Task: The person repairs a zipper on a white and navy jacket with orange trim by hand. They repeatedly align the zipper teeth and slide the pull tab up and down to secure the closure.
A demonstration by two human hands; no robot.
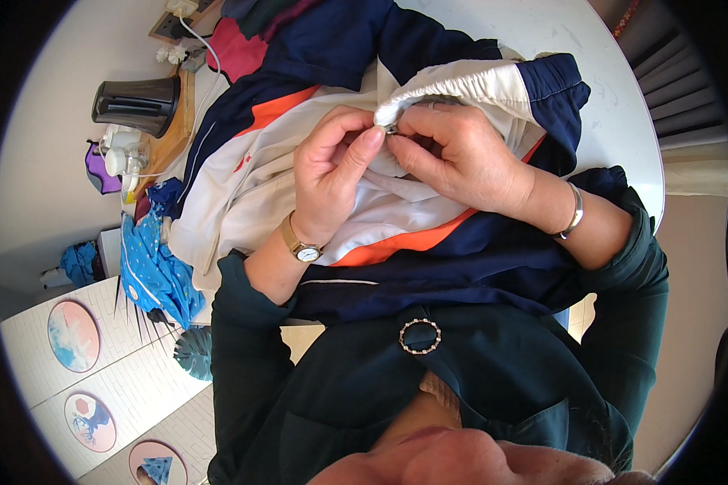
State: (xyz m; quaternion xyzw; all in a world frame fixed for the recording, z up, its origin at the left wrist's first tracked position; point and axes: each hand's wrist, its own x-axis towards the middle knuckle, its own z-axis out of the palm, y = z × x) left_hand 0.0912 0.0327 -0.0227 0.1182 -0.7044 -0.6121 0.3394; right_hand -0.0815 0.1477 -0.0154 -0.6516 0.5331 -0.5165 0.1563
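Note:
A white, navy and orange jacket (pixel 267 188) lies spread in front of me. My left hand (pixel 329 176) pinches the corner of its gathered elastic hem (pixel 473 82) between thumb and forefinger. At that corner sits a small metal piece (pixel 390 128), perhaps a zipper part; fingers partly cover it. My right hand (pixel 470 154) grips the same corner from the other side, thumb and forefinger at the metal piece. Its other fingers are curled under the raised hem and partly hidden. The navy end of the hem (pixel 552 79) stands up beyond my right hand.
The jacket rests on a white table (pixel 619 115) with a rounded edge. More dark clothing (pixel 321 42) and a pink cloth (pixel 236 48) lie at the far side. On the left are a black container (pixel 136 104), a white cable (pixel 203 103), small bottles (pixel 124 159) and a blue patterned cloth (pixel 151 260).

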